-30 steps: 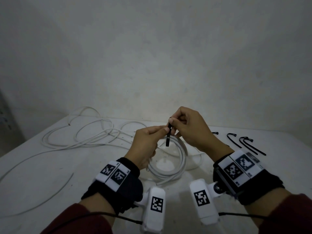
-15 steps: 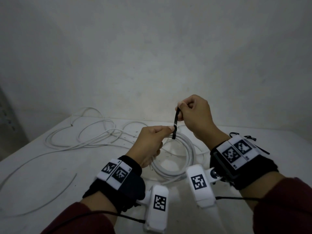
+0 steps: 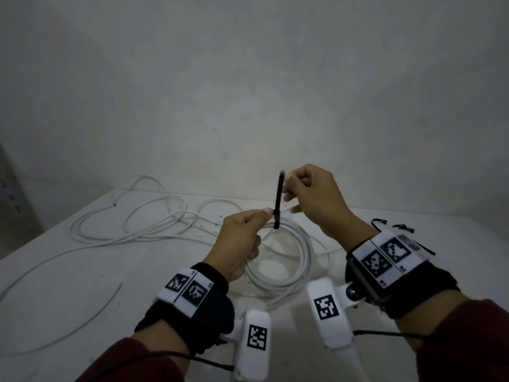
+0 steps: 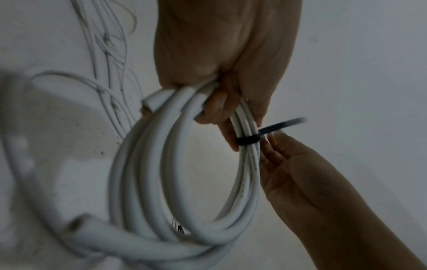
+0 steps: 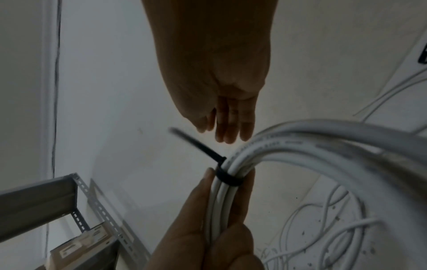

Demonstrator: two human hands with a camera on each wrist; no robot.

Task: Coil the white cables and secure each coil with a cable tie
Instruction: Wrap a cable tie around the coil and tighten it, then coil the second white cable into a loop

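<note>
A white cable coil hangs from my left hand, which grips its bundled strands just above the table. A black cable tie is looped tight around the strands beside my left fingertips. Its tail sticks up free and blurred. My right hand hovers beside the tail. In the right wrist view its fingers are straight and apart from the tie. My left thumb and fingers hold the coil below the tie's loop.
Loose white cables sprawl over the left and back of the white table. Several spare black cable ties lie at the right behind my right wrist. A grey metal shelf frame stands beyond the table's left side.
My right hand drew the tie's tail upward, closing the loop on the coil, then released the tail. The left hand kept its hold and rose slightly.
</note>
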